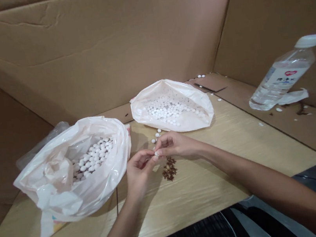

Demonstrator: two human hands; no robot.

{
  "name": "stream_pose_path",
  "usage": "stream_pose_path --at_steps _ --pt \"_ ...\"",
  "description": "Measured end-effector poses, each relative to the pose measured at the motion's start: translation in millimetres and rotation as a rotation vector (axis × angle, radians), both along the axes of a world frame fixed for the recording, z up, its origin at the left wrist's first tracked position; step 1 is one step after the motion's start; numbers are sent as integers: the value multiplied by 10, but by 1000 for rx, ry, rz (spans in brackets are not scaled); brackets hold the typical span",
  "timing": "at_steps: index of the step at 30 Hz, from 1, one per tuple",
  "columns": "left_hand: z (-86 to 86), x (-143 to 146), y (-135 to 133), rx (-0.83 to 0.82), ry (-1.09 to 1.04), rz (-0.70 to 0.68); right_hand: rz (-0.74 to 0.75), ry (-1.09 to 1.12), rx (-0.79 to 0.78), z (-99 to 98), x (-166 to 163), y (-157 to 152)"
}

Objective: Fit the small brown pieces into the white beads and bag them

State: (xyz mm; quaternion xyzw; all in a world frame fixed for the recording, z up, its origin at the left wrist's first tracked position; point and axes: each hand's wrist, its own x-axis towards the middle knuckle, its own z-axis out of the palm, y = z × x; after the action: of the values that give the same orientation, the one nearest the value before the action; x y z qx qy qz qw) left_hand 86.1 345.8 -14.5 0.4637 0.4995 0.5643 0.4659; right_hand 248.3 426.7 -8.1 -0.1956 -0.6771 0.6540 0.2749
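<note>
Head view — fingers of left hand [138, 173] and right hand [174, 144] pinched together on one white bead [156, 154] — above brown bits [169, 170].

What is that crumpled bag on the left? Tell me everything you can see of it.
The left bag is thin, translucent, pinkish-white plastic, crumpled, its mouth rolled wide open and facing up. A heap of small white rounded pieces lies inside. It rests on the pale wooden tabletop, by the cardboard wall. The left hand is close beside its right edge, not touching it.
</note>
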Motion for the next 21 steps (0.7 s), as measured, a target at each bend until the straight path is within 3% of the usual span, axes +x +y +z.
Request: stream_pose_path --at_steps 5,9,13,21 --pt "-45 -1 20 26 76 -5 -66 -37 41 39 46 66" --pt "-87 -12 18 99 325 -7 -196 -72 99 36 104 164" --pt "-93 -15 3 243 631 -116 -310 -179 249 -21 132 250" --pt "-96 12 -9 299 810 -255 -454 -266 332 -60 165 297"
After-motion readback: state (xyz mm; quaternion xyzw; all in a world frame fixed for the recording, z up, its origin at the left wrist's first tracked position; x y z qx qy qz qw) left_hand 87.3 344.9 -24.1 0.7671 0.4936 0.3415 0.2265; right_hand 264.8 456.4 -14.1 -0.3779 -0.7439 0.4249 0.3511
